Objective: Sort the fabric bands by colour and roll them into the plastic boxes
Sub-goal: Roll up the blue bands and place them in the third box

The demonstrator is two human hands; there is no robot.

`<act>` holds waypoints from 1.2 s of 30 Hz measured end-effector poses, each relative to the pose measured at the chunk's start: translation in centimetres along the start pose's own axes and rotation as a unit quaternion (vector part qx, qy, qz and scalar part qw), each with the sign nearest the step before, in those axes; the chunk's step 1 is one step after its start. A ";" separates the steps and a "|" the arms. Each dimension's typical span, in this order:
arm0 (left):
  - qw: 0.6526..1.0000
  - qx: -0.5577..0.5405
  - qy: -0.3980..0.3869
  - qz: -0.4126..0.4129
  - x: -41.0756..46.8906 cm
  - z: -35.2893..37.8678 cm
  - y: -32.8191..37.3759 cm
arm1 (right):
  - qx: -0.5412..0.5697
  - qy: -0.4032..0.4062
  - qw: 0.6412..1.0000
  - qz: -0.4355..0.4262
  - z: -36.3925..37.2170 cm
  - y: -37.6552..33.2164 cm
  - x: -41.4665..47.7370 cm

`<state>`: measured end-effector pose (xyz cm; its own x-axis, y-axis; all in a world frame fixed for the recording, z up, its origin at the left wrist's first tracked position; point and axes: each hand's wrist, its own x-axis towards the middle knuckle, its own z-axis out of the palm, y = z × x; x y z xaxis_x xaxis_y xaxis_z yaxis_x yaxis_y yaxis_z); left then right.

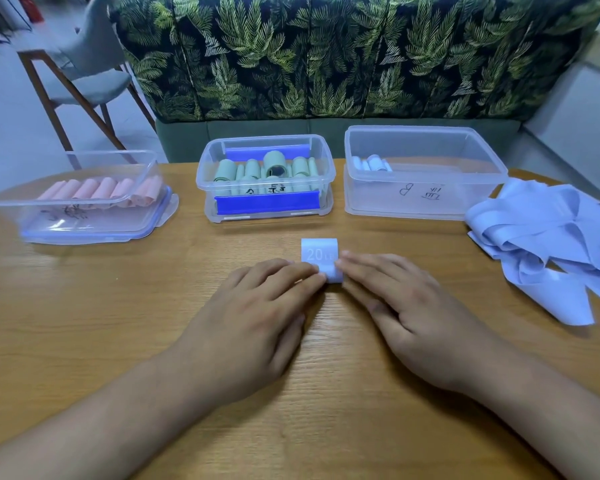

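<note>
A light blue band (321, 256) printed "20" lies on the wooden table (84, 306), partly rolled at its near end. My left hand (257, 313) and my right hand (406, 306) pinch that roll from either side with their fingertips. Three clear plastic boxes stand behind it. The left box (84, 216) holds pink rolls (101, 190). Green rolls (267, 169) fill the middle box (201, 181). The right box (426, 202) holds a few blue rolls (371, 164). A loose pile of blue bands (548, 237) lies at the right.
A leaf-patterned sofa (326, 57) stands just behind the table. A grey chair with wooden legs (84, 77) is at the back left. Bare tabletop stretches in front of the boxes and around my forearms.
</note>
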<state>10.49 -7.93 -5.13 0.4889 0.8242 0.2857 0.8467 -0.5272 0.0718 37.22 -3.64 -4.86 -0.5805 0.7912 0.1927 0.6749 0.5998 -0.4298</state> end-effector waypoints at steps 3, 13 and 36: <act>1.000 0.005 -0.002 -0.020 0.6 0.1 -0.2 | 0.059 0.055 0.996 0.047 -0.6 0.4 -0.1; 0.992 0.072 -0.072 -0.075 6.9 0.3 -3.4 | 0.100 0.078 0.988 0.087 -1.0 0.5 -0.3; 0.975 -0.164 0.141 0.057 6.8 -0.7 1.0 | -0.017 0.237 0.971 -0.033 -2.2 -0.1 -0.2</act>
<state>14.50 -3.01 -2.46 0.4591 0.6912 0.5581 0.6554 -0.6877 0.3124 38.24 -3.61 -2.87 -0.3540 0.7118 0.6066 0.6627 0.6486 -0.3743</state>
